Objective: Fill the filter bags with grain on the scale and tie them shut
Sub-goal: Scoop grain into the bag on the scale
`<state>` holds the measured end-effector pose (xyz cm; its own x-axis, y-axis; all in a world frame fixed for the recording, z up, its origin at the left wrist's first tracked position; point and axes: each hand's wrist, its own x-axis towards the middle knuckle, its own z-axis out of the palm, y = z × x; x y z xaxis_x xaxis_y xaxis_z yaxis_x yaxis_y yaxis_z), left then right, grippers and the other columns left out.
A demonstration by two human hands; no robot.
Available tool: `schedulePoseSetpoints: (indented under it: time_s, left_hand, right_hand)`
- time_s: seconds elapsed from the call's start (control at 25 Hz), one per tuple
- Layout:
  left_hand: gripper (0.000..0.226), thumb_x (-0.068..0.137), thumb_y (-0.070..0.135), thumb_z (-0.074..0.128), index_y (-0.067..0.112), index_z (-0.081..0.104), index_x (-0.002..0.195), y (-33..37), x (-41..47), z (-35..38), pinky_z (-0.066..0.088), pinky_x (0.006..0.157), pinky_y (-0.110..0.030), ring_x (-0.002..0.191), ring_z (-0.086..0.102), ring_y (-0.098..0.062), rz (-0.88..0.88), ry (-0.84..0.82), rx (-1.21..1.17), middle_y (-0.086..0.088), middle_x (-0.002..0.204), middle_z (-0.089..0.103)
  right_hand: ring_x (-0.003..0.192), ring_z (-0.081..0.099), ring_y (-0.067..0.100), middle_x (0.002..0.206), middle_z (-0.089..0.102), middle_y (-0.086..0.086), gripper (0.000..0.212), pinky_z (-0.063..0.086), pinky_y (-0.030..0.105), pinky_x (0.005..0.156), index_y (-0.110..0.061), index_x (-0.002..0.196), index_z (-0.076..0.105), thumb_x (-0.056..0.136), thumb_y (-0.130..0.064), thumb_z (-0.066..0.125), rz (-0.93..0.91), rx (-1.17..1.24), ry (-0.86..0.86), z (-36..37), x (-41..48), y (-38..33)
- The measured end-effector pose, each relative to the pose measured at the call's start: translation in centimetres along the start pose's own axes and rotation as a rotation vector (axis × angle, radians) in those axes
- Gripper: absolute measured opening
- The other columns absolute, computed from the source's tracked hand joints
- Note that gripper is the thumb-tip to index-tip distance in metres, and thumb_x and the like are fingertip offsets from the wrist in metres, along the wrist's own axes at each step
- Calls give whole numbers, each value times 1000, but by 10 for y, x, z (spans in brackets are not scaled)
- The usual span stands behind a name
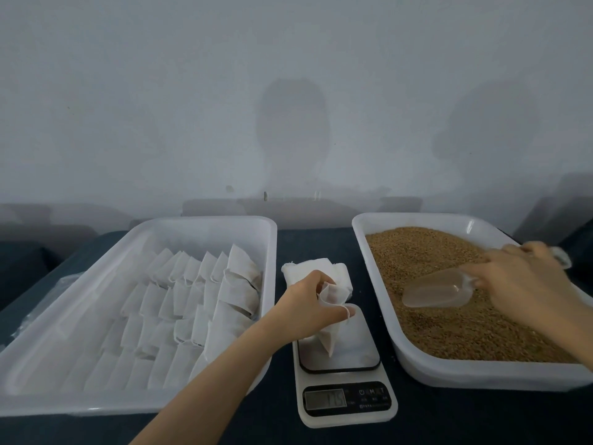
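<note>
Head view. We hold one filter bag [330, 337] upright over the scale [359, 346], long axis near vertical, mouth up. Our left hand [314, 303] pinches its top with curled fingers. Our right hand [526, 277] grips the scoop [436, 292], whose bowl points left over the grain [417, 252].

A white filter bag [329, 338] stands on the steel platform of a white kitchen scale [345, 409], its crumpled mouth pinched by the left hand [308, 303]. At the scale's 12 o'clock lies a small stack of empty bags [305, 268]. At 9 o'clock, overlapping rows of bags [192, 303] fill a white tray [128, 406]. At 3 o'clock, brown grain [449, 332] covers a second tray [481, 377], where the right hand [519, 274] grips a clear scoop [439, 290] low over the grain.
</note>
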<state>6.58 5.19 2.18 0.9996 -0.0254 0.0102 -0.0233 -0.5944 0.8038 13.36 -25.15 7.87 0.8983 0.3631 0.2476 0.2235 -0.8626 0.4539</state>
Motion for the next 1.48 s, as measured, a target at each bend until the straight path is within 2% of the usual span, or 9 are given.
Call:
schedulePoseSetpoints:
  time_s: [0.16,0.24,0.36,0.44,0.6,0.76,1.12,1.32,1.48]
  left_hand:
    - [50,77,56,70,35,43,113,0,0,0,42,68,-14,91,55,-7,7,6,20,12,110,54]
    - [49,77,55,70,35,43,112,1,0,0,41,67,-13,91,55,-6,11,7,22,12,109,54]
    - [48,77,54,71,34,44,112,1,0,0,40,66,-13,90,55,-6,10,7,10,11,109,55]
    - [49,78,53,71,33,44,113,1,0,0,40,66,-14,90,55,-7,6,0,10,10,110,55]
    - [48,80,52,70,31,44,115,3,0,0,41,66,-13,89,55,-7,13,-10,19,11,109,54]
    - [47,79,52,70,32,44,114,2,0,0,42,67,-14,91,55,-8,14,-4,14,12,109,54]
    - [44,80,50,70,34,44,112,1,-1,0,43,67,-14,91,56,-7,12,-10,-7,15,105,54]
    - [42,81,48,69,35,44,111,2,-1,0,45,71,-15,91,57,-8,10,-27,-31,16,104,55]
    - [43,81,47,69,35,43,113,1,-2,-1,46,73,-17,93,57,-9,8,-39,-45,12,108,55]
  right_hand:
    - [96,43,0,98,54,-20,35,21,26,84,-53,119,51,90,-33,54,6,42,-39,18,-2,-12]
    - [97,43,-1,98,53,-20,34,22,27,91,-53,123,48,93,-36,50,13,120,-61,25,-3,-14]
    - [98,47,1,96,56,-18,34,30,33,100,-50,124,50,93,-36,50,48,350,-120,38,-9,-11]
    - [94,51,3,95,59,-17,33,37,34,94,-46,122,55,92,-32,54,85,540,-142,44,-13,-6]
    - [107,58,11,116,65,-15,32,43,35,94,-44,118,59,88,-31,60,164,759,-198,51,-17,2]
    - [110,59,14,119,64,-14,32,43,43,100,-45,115,60,86,-31,63,202,857,-235,53,-20,8]
    - [104,59,11,116,65,-14,32,44,40,95,-43,111,62,85,-24,64,190,880,-227,43,-25,14]
    - [98,55,6,111,63,-18,41,44,40,96,-58,97,54,83,-21,66,173,913,-230,33,-25,14]
    - [105,59,13,117,65,-10,42,48,43,94,-60,101,49,84,-25,64,159,844,-215,26,-20,16]
